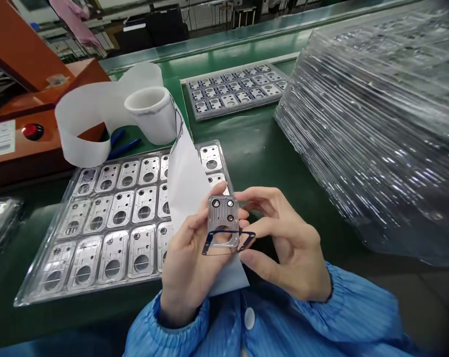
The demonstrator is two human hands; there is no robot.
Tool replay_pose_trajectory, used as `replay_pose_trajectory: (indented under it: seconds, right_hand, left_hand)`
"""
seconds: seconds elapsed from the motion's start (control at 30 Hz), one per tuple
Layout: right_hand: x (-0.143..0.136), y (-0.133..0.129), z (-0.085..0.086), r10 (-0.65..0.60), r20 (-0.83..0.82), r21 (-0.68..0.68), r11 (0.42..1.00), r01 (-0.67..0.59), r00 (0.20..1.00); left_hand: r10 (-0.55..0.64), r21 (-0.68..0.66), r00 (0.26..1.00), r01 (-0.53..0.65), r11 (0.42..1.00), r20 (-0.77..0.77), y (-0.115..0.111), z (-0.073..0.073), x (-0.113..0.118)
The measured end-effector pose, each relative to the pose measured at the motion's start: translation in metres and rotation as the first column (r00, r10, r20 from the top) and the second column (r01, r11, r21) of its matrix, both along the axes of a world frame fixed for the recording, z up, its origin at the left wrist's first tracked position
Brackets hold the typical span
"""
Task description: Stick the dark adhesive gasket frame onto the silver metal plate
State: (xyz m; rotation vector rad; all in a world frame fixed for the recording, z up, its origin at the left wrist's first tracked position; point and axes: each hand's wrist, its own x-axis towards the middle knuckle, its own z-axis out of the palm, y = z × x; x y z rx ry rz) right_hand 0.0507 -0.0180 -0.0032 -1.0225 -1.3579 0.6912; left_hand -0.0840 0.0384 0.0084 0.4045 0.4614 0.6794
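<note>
My left hand (194,253) is closed round a small silver metal plate (223,210) with round holes, held upright before me. In front of its lower part is a thin dark frame-shaped gasket (248,241), tilted, its right side pinched by my right hand (284,243). Whether the gasket touches the plate, I cannot tell. Beneath my hands a strip of white backing paper (189,178) hangs down from a roll (155,116). To the left lies a clear plastic tray (32,292) holding several similar metal plates, partly covered by the paper.
A tall stack of clear plastic trays (358,144) rises at right. Behind, another filled tray (237,91) rests on the green table (254,144). An orange machine (31,119) with a red button stands at left, near blue-handled pliers (125,148). A person in pink (73,22) is far back.
</note>
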Motion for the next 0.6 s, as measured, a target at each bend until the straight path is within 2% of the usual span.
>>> replay_pose_trajectory:
  seconds: [0.23,0.43,0.6]
  right_hand:
    - [-0.0004,-0.0001,-0.0007,-0.049,0.033,-0.054,0.997,0.051,0.998]
    - [0.0009,-0.0003,-0.0008,-0.010,0.013,-0.061,0.998,0.011,1.000]
    - [0.0011,0.0002,-0.0014,-0.004,0.030,-0.082,0.997,0.006,1.000]
  left_hand:
    - [0.005,0.016,1.000,-0.005,1.000,-0.015,-0.0018,0.0014,-0.0002]
    - [0.005,0.027,1.000,-0.005,1.000,-0.014,-0.0022,0.0008,-0.0010]
    - [0.004,-0.008,0.998,-0.004,1.000,0.062,-0.0014,0.0001,-0.0018]
